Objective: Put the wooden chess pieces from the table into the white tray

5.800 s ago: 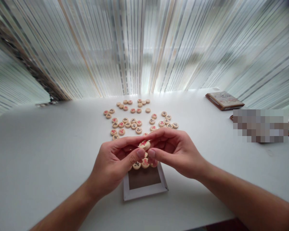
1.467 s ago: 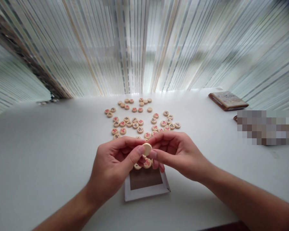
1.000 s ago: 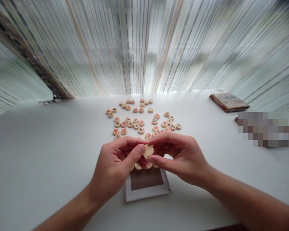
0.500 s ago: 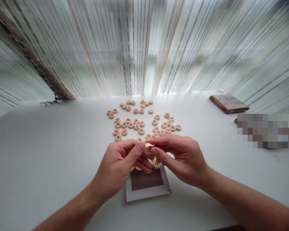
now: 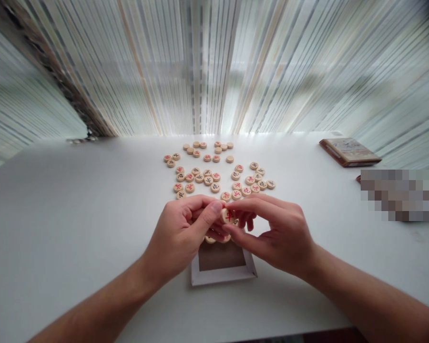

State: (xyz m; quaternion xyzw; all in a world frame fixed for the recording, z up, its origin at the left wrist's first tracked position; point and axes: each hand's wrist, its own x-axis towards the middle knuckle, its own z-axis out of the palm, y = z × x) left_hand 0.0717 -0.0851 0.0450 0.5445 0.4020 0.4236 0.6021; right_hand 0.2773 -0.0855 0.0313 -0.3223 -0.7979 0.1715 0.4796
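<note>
A round wooden chess piece (image 5: 228,216) with a red character is pinched between both my hands. My left hand (image 5: 180,233) grips it with thumb and forefinger from the left. From the right, my right hand (image 5: 275,231) holds it the same way. Under the hands lies a shallow white box (image 5: 222,274) with a brown floor, and a few pieces (image 5: 210,239) sit at its far end. Several more pieces (image 5: 214,174) with red or black characters are scattered on the white table (image 5: 75,214) beyond my hands.
A brown box lid (image 5: 349,151) lies at the far right of the table. A blurred-out patch sits just in front of it. Striped curtains hang behind the table's far edge.
The piece between my fingers has been turned over, from its blank side to its red character. The view has shifted slightly; both hands stay above the box.
</note>
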